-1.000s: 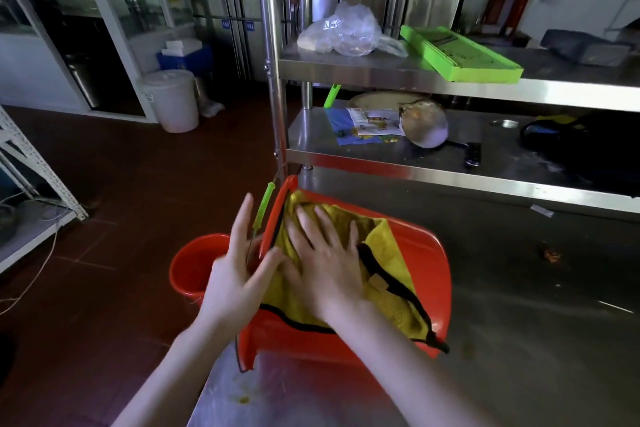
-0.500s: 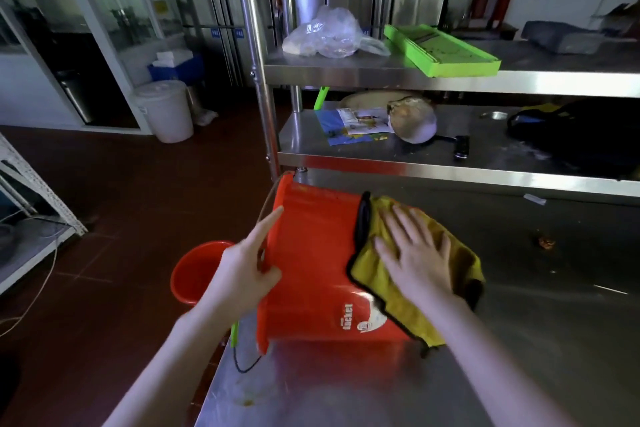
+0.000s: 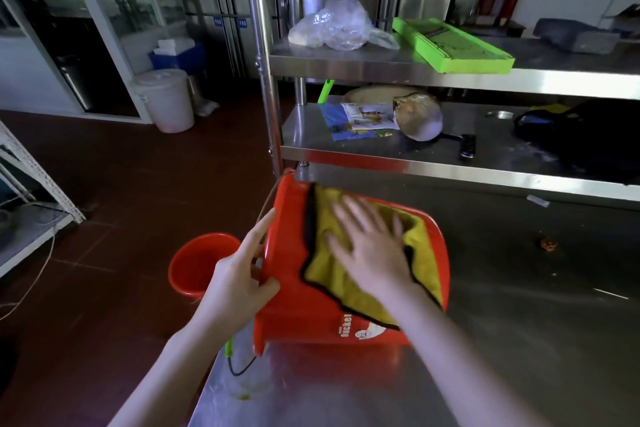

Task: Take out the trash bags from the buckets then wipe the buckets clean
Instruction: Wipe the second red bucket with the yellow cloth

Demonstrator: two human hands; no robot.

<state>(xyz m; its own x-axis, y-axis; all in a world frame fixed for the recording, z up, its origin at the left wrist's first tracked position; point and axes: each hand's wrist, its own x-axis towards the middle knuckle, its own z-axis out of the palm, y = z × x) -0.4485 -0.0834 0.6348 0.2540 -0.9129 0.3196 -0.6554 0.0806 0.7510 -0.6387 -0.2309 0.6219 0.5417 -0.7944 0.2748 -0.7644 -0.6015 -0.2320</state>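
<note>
While it lies on its side at the left edge of the steel table (image 3: 519, 340), just under the lowest tier of the shelf rack (image 3: 450, 177), the red bucket (image 3: 294, 315) has its mouth turned left, out over the table's edge, and its printed label faces the camera. On the brown floor to its left stands a second red bucket (image 3: 194, 267), upright and open. A yellow cloth (image 3: 322, 274) with a dark hem is draped over the upturned wall of the tipped bucket. The right hand (image 3: 374, 250) lies flat on that cloth, fingers spread (it is blurred). The left hand (image 3: 239, 284) grips the bucket's rim, thumb on the outer wall, forefinger stretched along the rim.
</note>
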